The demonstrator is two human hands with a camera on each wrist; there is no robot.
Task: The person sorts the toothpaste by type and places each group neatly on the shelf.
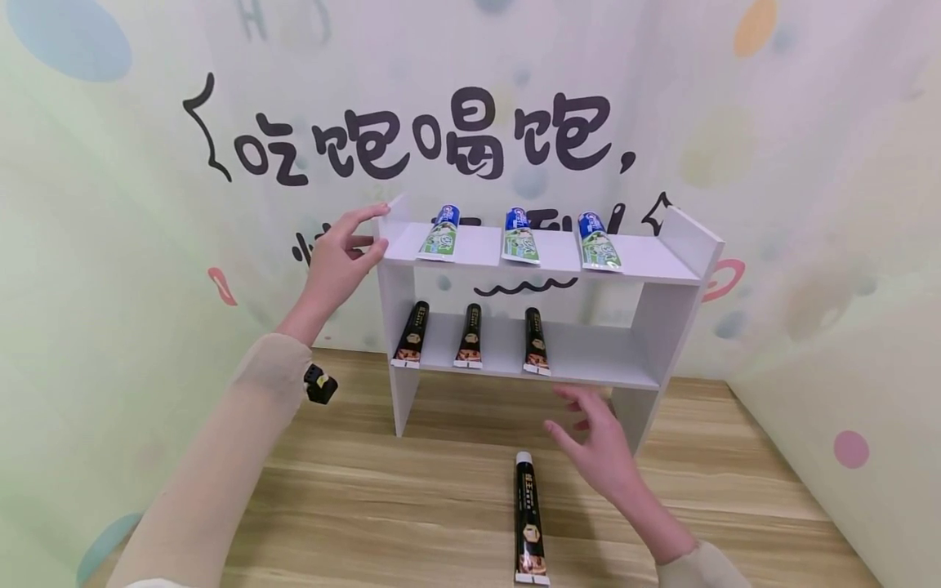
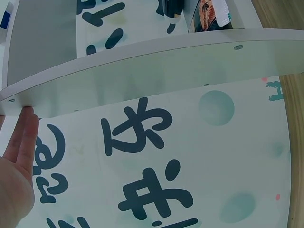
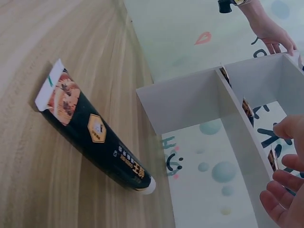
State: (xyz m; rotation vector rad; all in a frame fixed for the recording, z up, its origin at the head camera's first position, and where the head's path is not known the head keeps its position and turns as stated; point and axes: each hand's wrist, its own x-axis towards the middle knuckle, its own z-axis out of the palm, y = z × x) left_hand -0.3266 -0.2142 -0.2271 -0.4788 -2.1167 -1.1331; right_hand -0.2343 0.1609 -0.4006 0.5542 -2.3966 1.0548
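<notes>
My left hand (image 1: 340,260) touches the upper left side panel of a white two-tier shelf (image 1: 606,351). In the left wrist view its fingers (image 2: 27,137) lie fairly straight against the panel's outer face. My right hand (image 1: 599,449) hovers in front of the lower tier, fingers loosely bent, holding nothing. Near it a black toothpaste tube (image 1: 529,514) lies on the wooden table, white cap toward the shelf. On the lower tier rest three black tubes, the rightmost tube (image 1: 536,339) closest to my right hand. Three blue-and-green toothpaste tubes, including a middle one (image 1: 519,237), lie on the top tier.
The wood-grain table (image 1: 353,490) runs back to a pale wall (image 1: 147,245) with large black lettering and coloured spots. Another wall (image 1: 845,327) closes off the right side. The shelf's right side panel (image 1: 694,241) rises above its top board.
</notes>
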